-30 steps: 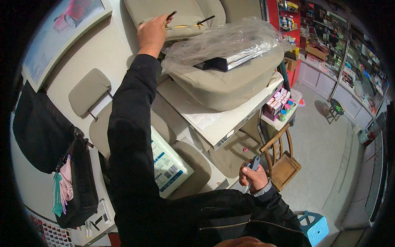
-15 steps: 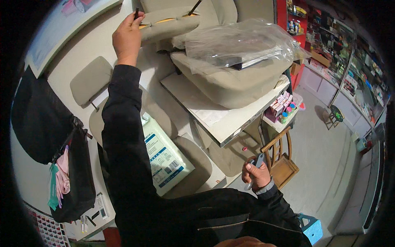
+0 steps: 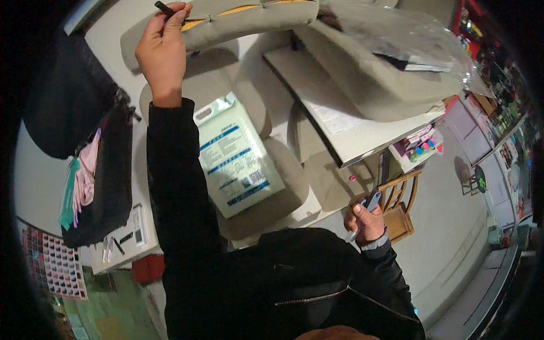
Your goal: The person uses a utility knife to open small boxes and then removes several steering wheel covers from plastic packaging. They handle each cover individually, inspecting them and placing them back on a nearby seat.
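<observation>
My left hand (image 3: pixel 163 56) reaches far forward and grips a short black rod (image 3: pixel 164 9) at the end of a beige cushioned seat part (image 3: pixel 249 24). A slit along that part shows orange-yellow filling, and small metal pins cross it. My right hand (image 3: pixel 367 222), low on the right, is closed around a grey-handled tool (image 3: pixel 373 200); its working end is hidden, so its exact kind is unclear. Between my arms a pale green-white plastic pack (image 3: pixel 238 161) with blue stripes lies on a beige seat cushion (image 3: pixel 289 170).
A white table (image 3: pixel 340 122) carries a large beige cushion (image 3: pixel 391 93) under clear plastic film (image 3: pixel 408 34). Beside it stand a wooden chair (image 3: pixel 399 221) and a small shelf of boxes and bottles (image 3: pixel 419 150). A black bag (image 3: pixel 105 187) with pink and green cloths is at left.
The view has shifted, so most things appear farther left or right. My left hand still grips the black rod. My right hand keeps hold of the grey-handled tool.
</observation>
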### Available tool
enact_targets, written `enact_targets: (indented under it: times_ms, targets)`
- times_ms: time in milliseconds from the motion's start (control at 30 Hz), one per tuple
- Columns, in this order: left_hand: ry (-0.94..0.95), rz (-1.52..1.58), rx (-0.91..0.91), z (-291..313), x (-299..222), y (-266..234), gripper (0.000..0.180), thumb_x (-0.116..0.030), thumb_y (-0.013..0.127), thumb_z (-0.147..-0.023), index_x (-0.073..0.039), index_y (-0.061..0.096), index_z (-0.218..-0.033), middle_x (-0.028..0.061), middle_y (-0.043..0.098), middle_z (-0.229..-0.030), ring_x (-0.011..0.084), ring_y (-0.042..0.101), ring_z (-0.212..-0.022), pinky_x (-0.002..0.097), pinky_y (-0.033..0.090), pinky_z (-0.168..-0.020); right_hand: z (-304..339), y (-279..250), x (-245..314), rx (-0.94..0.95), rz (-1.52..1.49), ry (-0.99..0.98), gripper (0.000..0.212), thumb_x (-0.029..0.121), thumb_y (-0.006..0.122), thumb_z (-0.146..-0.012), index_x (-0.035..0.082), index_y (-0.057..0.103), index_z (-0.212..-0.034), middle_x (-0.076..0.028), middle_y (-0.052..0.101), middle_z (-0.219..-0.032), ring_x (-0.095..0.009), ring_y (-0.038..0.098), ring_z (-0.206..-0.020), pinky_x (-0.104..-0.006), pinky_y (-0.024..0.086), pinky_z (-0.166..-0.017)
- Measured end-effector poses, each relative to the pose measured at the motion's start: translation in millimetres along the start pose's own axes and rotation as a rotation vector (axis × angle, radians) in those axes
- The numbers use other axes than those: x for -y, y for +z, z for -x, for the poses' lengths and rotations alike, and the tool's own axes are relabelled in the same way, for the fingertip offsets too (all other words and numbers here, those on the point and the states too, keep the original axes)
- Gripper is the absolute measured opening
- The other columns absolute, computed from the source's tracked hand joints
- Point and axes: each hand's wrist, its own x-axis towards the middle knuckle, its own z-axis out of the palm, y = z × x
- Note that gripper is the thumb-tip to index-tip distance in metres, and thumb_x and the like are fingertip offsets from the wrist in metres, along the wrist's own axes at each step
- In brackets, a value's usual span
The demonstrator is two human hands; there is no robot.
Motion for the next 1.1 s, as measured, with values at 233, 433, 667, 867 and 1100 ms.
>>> enact_targets:
  times_ms: [233,433,667,867,1100]
  targets:
    - [-0.023,-0.393,0.065,91.3,-10.4,-61.7,0.017,-0.016,0.068,-0.097,-0.005,0.076,-0.107,0.0069,0.077,-0.101,0.0131,0.070,-0.093,0.0256,0.052,-0.087,-12.2,23.0,-10.6,0.093,0.042,0.122,0.024,0.019,0.073,-0.094,0.004,0.054,-0.097,-0.006,0.053,-0.068,-0.015,0.048,-0.047,-0.0294,0.040,-0.045]
    - [-0.643,-0.280,0.209,211.5,0.2,-94.4,0.016,-0.014,0.060,-0.098,-0.005,0.072,-0.104,0.0040,0.072,-0.095,0.0116,0.063,-0.091,0.0270,0.049,-0.085,-20.9,36.0,-24.0,0.160,0.073,0.168,0.022,0.019,0.070,-0.095,0.003,0.054,-0.096,-0.006,0.052,-0.068,-0.015,0.049,-0.049,-0.0293,0.040,-0.046]
    - [-1.202,0.061,0.311,382.2,43.3,-130.3,0.016,-0.016,0.065,-0.097,-0.003,0.070,-0.105,0.0021,0.070,-0.088,0.0108,0.062,-0.083,0.0282,0.049,-0.077,-26.7,45.7,-36.4,0.160,0.041,0.205,0.022,0.019,0.070,-0.095,0.003,0.056,-0.099,-0.006,0.053,-0.067,-0.015,0.049,-0.047,-0.0297,0.041,-0.046]
    - [-1.352,-0.336,0.466,479.7,94.4,-175.7,0.024,-0.021,0.062,-0.101,0.000,0.066,-0.111,0.0059,0.069,-0.097,0.0151,0.063,-0.085,0.0334,0.050,-0.076,-27.8,50.7,-42.5,0.130,0.106,0.231,0.022,0.020,0.072,-0.094,0.003,0.058,-0.096,-0.006,0.055,-0.065,-0.015,0.050,-0.048,-0.0295,0.041,-0.047]
    - [-1.397,-0.311,0.467,539.2,149.0,-194.0,0.047,-0.035,0.061,-0.102,0.000,0.059,-0.133,0.0151,0.067,-0.122,0.0287,0.065,-0.107,0.0420,0.052,-0.092,-29.6,60.9,-47.1,0.139,0.056,0.233,0.021,0.019,0.070,-0.096,0.002,0.058,-0.094,-0.006,0.055,-0.059,-0.015,0.050,-0.047,-0.0301,0.043,-0.048]
